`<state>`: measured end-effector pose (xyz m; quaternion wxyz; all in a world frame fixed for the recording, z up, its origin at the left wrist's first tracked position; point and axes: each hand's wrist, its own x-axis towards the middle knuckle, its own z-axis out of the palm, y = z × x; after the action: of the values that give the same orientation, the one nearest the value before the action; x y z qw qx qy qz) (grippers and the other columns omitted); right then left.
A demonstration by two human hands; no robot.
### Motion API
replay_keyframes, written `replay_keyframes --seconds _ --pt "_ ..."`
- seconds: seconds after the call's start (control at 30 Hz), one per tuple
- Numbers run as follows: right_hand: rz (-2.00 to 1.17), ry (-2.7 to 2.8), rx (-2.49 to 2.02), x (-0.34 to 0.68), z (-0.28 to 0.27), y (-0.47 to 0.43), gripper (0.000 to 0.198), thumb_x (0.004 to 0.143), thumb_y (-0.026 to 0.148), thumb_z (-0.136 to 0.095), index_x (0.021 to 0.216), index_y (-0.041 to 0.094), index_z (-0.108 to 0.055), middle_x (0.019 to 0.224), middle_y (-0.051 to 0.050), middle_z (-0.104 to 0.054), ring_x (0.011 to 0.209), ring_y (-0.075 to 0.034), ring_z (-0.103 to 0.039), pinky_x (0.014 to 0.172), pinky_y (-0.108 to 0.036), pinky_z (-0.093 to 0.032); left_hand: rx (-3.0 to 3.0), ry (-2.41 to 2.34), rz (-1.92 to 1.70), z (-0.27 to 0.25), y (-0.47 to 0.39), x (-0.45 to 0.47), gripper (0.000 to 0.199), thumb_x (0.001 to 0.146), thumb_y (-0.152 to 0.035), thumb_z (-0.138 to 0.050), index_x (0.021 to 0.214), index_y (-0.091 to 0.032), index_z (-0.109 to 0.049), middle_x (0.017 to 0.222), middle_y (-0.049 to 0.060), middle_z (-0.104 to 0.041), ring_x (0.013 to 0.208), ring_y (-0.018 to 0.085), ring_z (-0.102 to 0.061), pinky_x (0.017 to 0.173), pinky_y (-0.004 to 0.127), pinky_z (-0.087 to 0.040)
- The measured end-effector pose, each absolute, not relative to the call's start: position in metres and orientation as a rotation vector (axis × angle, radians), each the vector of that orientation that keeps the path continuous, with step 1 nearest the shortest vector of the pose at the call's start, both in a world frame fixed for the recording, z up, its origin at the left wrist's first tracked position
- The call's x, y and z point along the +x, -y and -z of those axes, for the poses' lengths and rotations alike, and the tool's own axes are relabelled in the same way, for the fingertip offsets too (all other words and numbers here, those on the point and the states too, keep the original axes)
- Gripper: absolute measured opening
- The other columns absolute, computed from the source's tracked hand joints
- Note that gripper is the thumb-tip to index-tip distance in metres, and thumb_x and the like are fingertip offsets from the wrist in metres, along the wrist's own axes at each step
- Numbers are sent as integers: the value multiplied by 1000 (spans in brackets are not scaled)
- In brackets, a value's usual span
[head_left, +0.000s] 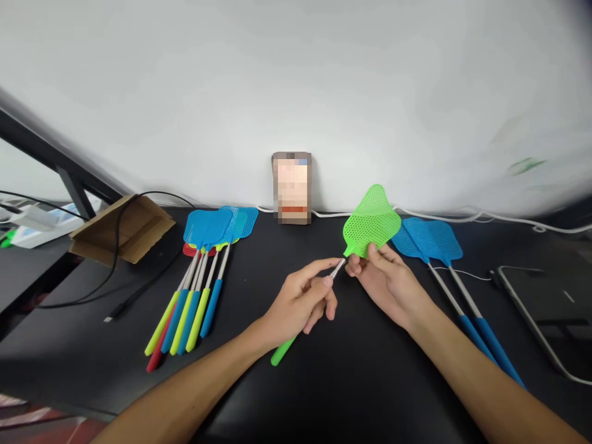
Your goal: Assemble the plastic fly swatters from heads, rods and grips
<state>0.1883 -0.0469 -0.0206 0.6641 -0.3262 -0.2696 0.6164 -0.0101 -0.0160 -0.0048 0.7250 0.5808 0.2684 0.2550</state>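
Centrally, as I follow the work from my distant seat, two bare hands meet above the black tabletop (361,388). I have the left hand (296,303) clamped on a metal rod (338,270), thumb and index finger pressing near its tip; a green handle (282,351) shows below those fingers. I have the right hand (391,280) closed on a green swatter head (372,223), the thumb and fingers pinching its lower edge, the mesh rising above them. The head's narrow neck points at the rod's tip, between both sets of fingers; whether the two touch, I cannot tell.

I judge the step in hand to be fitting head to rod. The next move seems to call for bringing neck and tip into one line, then a steady push along the rod, with the right fingers close to the neck so the mesh does not bend.

Left of the left fingers lie assorted swatters (208,227), with a cardboard box (124,229) beyond them. Just right of the right fingers are two blue swatters (439,239). Ahead of both hands, a phone (292,188) leans on the wall (291,80).
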Motion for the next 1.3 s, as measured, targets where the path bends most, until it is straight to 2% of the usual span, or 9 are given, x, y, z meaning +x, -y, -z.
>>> replay_keyframes --seconds 0.23,0.57,0.8,1.03,1.13,1.3 --pt "-1417 672 -727 189 21 49 15 102 30 -60 91 24 -69 80 -2 -62 77 -17 -54 78 -32 -45 1265 -605 -575 5 16 -9 49 104 -39 -53 146 -14 -53 65 -2 -66 32 3 -40 34 15 -29" --pt "-1399 715 -740 189 21 49 16 101 31 -61 90 24 -70 79 -1 -62 77 -17 -54 78 -33 -44 1282 -621 -571 6 16 -10 47 104 -40 -52 143 -13 -54 63 -3 -65 31 4 -41 34 15 -29" --pt "-1395 749 -794 192 20 50 15 101 32 -62 91 24 -71 80 -1 -63 76 -16 -54 82 -34 -45 1335 -639 -504 0 16 -10 45 105 -42 -51 137 -12 -64 62 -3 -62 32 3 -41 34 15 -28" --pt "-1404 853 -834 191 19 50 22 99 37 -65 82 24 -69 80 -2 -62 80 -18 -56 80 -35 -46 1194 -433 -478 4 10 -15 43 107 -40 -49 136 -14 -66 62 -2 -63 31 3 -39 38 18 -31" --pt "-1384 896 -847 188 18 51 26 100 39 -63 80 23 -69 82 -3 -63 81 -19 -56 83 -36 -46 1118 -412 -482 7 9 -15 40 106 -38 -51 135 -14 -67 61 -3 -60 31 3 -36 41 21 -34" --pt "-1300 930 -906 186 17 55 29 100 40 -63 77 23 -68 75 -2 -60 79 -19 -55 84 -37 -46 1092 -460 -517 8 10 -14 38 104 -37 -56 132 -15 -70 57 -7 -49 32 3 -35 41 22 -30"
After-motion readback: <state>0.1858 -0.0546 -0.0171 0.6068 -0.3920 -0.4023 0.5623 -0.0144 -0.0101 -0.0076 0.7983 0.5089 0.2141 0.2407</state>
